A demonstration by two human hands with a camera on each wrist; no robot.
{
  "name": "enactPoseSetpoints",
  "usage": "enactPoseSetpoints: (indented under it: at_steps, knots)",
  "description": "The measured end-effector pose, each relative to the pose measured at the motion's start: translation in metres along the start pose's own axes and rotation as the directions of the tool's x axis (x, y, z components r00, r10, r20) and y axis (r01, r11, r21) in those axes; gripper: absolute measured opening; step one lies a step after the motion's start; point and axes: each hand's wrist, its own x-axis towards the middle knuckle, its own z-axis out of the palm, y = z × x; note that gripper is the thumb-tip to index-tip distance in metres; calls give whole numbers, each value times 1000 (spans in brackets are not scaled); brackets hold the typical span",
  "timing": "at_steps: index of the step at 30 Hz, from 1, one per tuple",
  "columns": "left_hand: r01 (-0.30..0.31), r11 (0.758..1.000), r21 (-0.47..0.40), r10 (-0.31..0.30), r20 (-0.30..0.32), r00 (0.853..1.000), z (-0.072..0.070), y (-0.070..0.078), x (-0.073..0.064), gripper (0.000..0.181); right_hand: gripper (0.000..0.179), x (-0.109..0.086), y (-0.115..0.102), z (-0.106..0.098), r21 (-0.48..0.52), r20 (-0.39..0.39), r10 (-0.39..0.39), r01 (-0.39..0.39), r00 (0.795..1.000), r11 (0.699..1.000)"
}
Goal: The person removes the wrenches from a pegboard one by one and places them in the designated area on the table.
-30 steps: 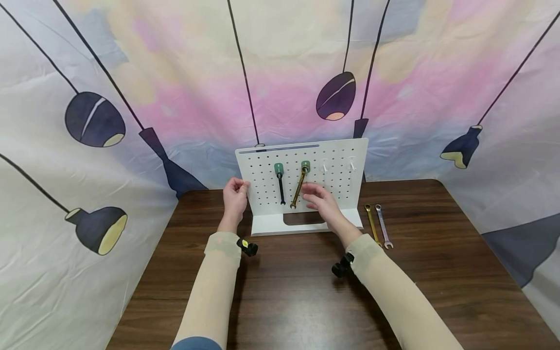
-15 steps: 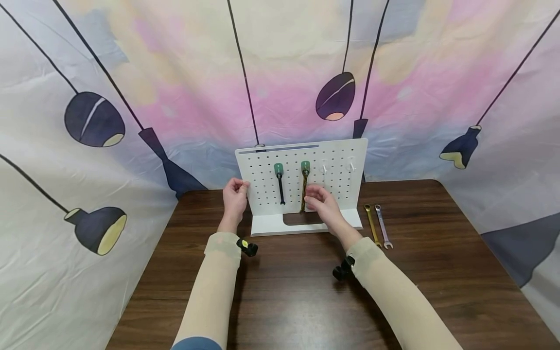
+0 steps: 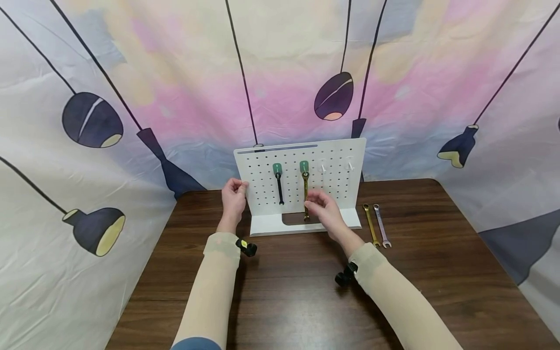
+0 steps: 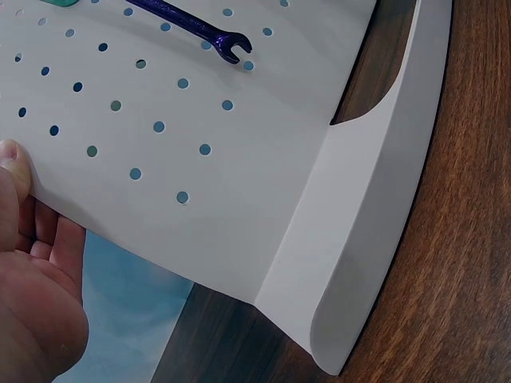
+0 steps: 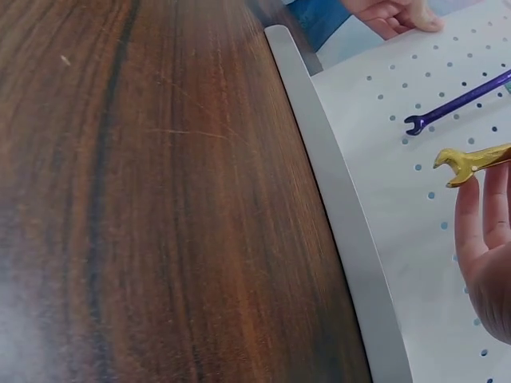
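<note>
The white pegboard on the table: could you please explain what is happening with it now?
A person's left hand pinches the left edge of the white pegboard, while the right hand holds the lower part of a gold wrench, whose ring end is at the right green holder. A dark purple wrench hangs at the left green holder. Another gold wrench and a silver wrench lie on the table, to the right of the pegboard.

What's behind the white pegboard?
Printed cloth and tabletop show past the board's edges. The left hand grips its left edge, fingers partly behind. Anything else behind the board is covered.
</note>
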Motion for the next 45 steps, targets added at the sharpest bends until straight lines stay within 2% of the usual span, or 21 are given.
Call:
enactPoseSetpoints:
  at_steps: [10,17,27,30,34,37,45]
  knots:
    - [3,1000,-17,-3,1,1000,0,-2,1,21,36,-13,-9,1,72,0,68,-68,998,995]
    - [1,1000,-23,-1,-2,1000,0,-2,2,22,42,-20,-20,0,94,21,116,-117,993,989]
    - [-10,998,-58,10,1,1000,0,-3,1,20,43,-31,-32,1,96,35,147,-149,989,984]
    - [-12,999,-46,13,19,1000,-1,11,-6,19,48,-34,-32,1,103,50,147,-152,988,983]
    - [-3,999,-34,5,45,999,-2,13,-5,24,50,-36,-32,1,97,49,151,-155,987,983]
    - [2,999,-41,0,42,999,-2,-1,2,25,49,-38,-35,1,91,40,162,-165,986,982]
    - [10,999,-47,-9,20,1000,-1,-4,2,21,50,-45,-49,3,147,47,164,-170,985,974]
